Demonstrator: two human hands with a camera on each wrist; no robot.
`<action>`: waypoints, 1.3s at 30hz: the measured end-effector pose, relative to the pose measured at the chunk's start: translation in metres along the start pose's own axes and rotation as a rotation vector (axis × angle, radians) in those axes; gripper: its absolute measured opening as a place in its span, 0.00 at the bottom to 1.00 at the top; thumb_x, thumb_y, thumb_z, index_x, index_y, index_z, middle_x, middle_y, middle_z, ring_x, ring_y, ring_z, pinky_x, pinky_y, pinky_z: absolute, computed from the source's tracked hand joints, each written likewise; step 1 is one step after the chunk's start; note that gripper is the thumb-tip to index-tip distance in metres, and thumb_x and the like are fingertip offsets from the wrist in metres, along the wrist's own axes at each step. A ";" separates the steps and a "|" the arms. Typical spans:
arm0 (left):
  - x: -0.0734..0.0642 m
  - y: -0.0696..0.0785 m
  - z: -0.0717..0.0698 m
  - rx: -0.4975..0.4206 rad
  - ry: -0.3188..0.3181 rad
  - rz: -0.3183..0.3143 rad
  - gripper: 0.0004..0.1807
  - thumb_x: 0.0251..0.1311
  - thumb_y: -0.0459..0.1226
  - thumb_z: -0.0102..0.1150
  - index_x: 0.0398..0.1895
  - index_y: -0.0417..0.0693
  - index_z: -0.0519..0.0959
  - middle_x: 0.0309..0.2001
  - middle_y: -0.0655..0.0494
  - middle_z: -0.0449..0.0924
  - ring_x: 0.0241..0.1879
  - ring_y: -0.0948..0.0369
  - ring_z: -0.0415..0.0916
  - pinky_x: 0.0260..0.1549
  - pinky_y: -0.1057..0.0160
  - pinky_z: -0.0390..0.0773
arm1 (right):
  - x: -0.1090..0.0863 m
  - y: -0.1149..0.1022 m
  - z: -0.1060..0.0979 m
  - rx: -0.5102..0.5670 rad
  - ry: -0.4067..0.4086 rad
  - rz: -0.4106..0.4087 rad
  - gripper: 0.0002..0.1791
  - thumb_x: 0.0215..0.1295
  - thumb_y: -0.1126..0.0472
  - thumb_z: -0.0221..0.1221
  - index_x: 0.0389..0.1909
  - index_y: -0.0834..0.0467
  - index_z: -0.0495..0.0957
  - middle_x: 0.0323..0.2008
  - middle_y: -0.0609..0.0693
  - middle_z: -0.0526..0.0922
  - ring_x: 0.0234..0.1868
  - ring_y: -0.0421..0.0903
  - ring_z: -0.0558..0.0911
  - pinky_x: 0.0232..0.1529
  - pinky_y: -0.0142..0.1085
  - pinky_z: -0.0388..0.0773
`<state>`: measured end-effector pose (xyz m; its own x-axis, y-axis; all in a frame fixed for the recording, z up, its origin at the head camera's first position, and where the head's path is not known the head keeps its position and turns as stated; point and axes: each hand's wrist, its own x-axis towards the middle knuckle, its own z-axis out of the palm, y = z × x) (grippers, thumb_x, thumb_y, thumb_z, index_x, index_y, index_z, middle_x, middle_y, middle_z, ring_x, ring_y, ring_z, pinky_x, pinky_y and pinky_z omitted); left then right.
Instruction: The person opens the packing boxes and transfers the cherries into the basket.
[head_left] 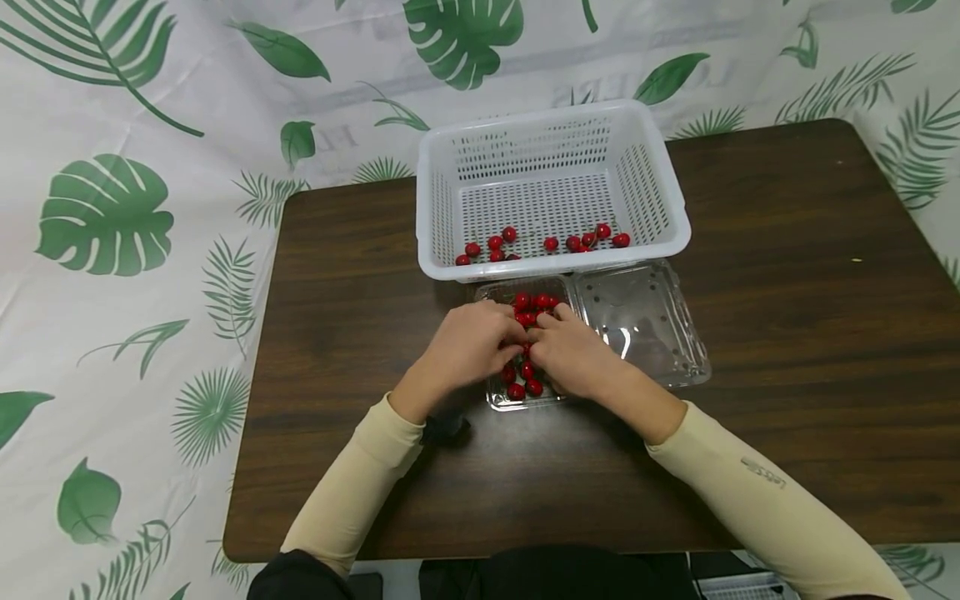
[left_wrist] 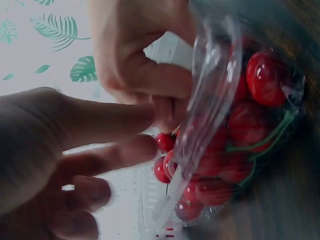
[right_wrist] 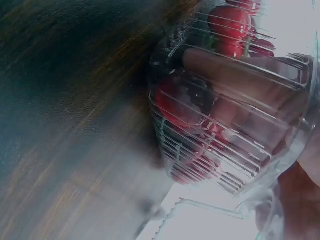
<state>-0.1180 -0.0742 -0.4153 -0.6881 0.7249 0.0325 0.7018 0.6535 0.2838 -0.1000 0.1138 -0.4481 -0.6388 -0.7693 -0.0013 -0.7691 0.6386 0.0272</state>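
Note:
A clear plastic clamshell box (head_left: pixel 491 292) stands open on the table, its tray holding several red cherries (head_left: pixel 534 387) with green stems. Over the tray's left side is my left hand (head_left: pixel 480 337). In the left wrist view its thumb and forefinger (left_wrist: pixel 135 150) point at the box rim with a gap between them, beside a cherry (left_wrist: pixel 165 142), while the other fingers hang loosely bent. From the right, my right hand (head_left: pixel 573 354) reaches into the tray. Its fingers (right_wrist: pixel 225 75) show through the ridged clear wall, among cherries; I cannot tell whether they grip one.
Behind the box stands a white perforated basket (head_left: pixel 555 267), with loose cherries (head_left: pixel 588 239) along its near side. The box's clear lid (head_left: pixel 637 321) lies opened out to the right. A dark brown wooden table (head_left: pixel 810 333) bears everything; a leaf-patterned sheet (head_left: pixel 225 92) hangs behind.

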 end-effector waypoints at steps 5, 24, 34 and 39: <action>0.002 0.004 0.007 0.059 -0.117 0.015 0.03 0.54 0.41 0.72 0.31 0.57 0.87 0.30 0.62 0.79 0.33 0.60 0.77 0.32 0.59 0.77 | -0.004 0.004 -0.001 0.038 0.033 -0.009 0.09 0.52 0.62 0.67 0.18 0.51 0.78 0.27 0.46 0.77 0.33 0.50 0.72 0.38 0.43 0.62; 0.005 0.006 0.024 0.071 -0.152 -0.004 0.09 0.49 0.43 0.75 0.24 0.58 0.80 0.22 0.65 0.74 0.24 0.63 0.71 0.22 0.60 0.73 | -0.019 0.018 -0.011 0.248 0.208 -0.008 0.03 0.55 0.57 0.71 0.30 0.50 0.87 0.28 0.43 0.80 0.32 0.46 0.70 0.45 0.47 0.65; 0.007 0.006 0.027 0.113 -0.128 -0.009 0.09 0.48 0.42 0.74 0.24 0.58 0.80 0.24 0.65 0.77 0.24 0.62 0.73 0.22 0.60 0.74 | -0.028 0.026 -0.017 0.401 0.252 0.026 0.04 0.56 0.60 0.72 0.32 0.53 0.87 0.32 0.42 0.83 0.36 0.44 0.75 0.47 0.48 0.65; 0.007 0.008 0.026 0.125 -0.142 -0.004 0.09 0.49 0.45 0.75 0.28 0.57 0.82 0.24 0.64 0.78 0.25 0.62 0.74 0.22 0.59 0.74 | -0.032 0.027 -0.023 0.456 0.271 0.065 0.03 0.57 0.60 0.70 0.33 0.52 0.87 0.32 0.41 0.82 0.37 0.44 0.75 0.48 0.49 0.64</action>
<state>-0.1120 -0.0583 -0.4376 -0.6639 0.7401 -0.1066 0.7228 0.6718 0.1620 -0.0998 0.1552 -0.4247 -0.7039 -0.6665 0.2456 -0.6971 0.5818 -0.4189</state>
